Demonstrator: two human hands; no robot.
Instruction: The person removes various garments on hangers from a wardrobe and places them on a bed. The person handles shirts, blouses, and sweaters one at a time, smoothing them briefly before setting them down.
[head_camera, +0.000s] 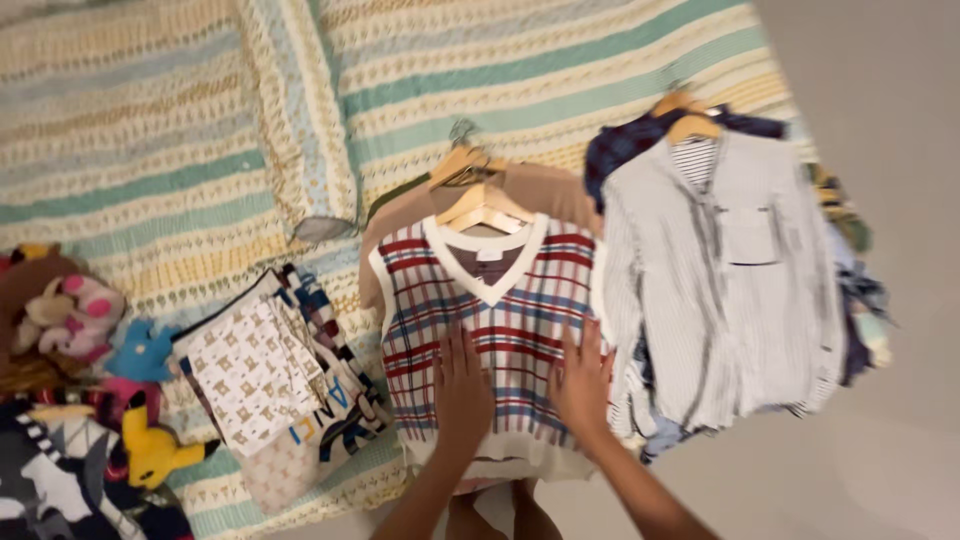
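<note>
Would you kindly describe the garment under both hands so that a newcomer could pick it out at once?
Start from the striped bedspread and find the pile of hangered clothes at its near edge. The plaid vest lies on top, left of the grey striped shirt, with the left hand and right hand flat on it. Only it is sleeveless, with red-and-blue checks and a white V-neck.

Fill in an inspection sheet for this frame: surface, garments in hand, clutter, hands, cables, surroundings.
Surface: striped knitted bedspread, cream and green.
Job's things: plaid vest on a wooden hanger, topping a stack of hung clothes.
Clutter: grey striped shirt on another pile; folded printed fabrics; plush toys.
Hands: left hand and right hand flat on the vest, fingers spread.
Cables: nothing seen.
Surroundings: pale floor at right.
</note>
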